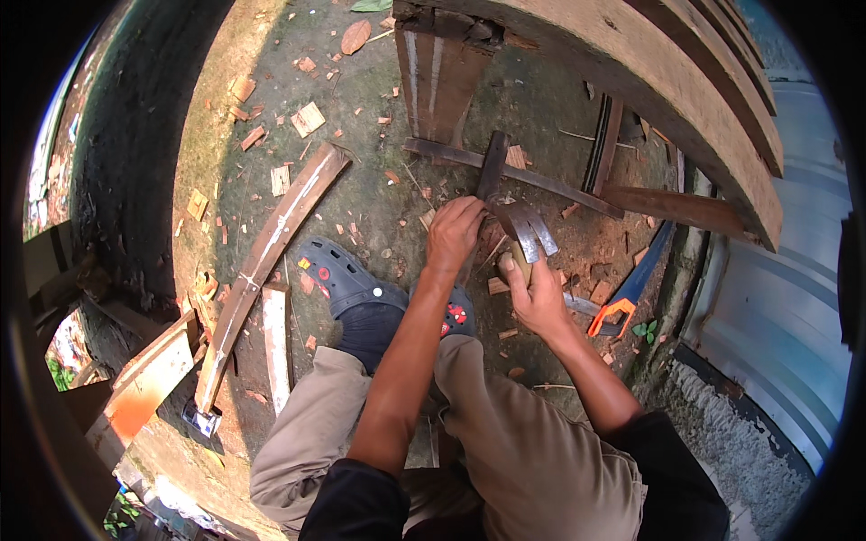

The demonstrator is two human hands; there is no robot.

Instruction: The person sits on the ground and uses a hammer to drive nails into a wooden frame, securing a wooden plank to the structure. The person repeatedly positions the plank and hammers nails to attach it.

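Observation:
My left hand (454, 233) is closed at a narrow dark wooden strip (492, 167), which stands up past my fingertips and over a thin crossbar (532, 178). My right hand (539, 293) grips a claw hammer (526, 230) close below its head. The shiny split claw points toward me, and the head sits right beside my left fingers. Most of the handle is hidden by my right hand. What lies under my left palm is hidden too.
Right of my right hand lies a handsaw (613, 316) with an orange-and-black grip. A slatted wooden piece (686, 99) looms at upper right. Long white-streaked planks (271, 243) lie at left. Wood chips (308, 119) litter the ground. Corrugated metal sheeting (776, 298) stands at right.

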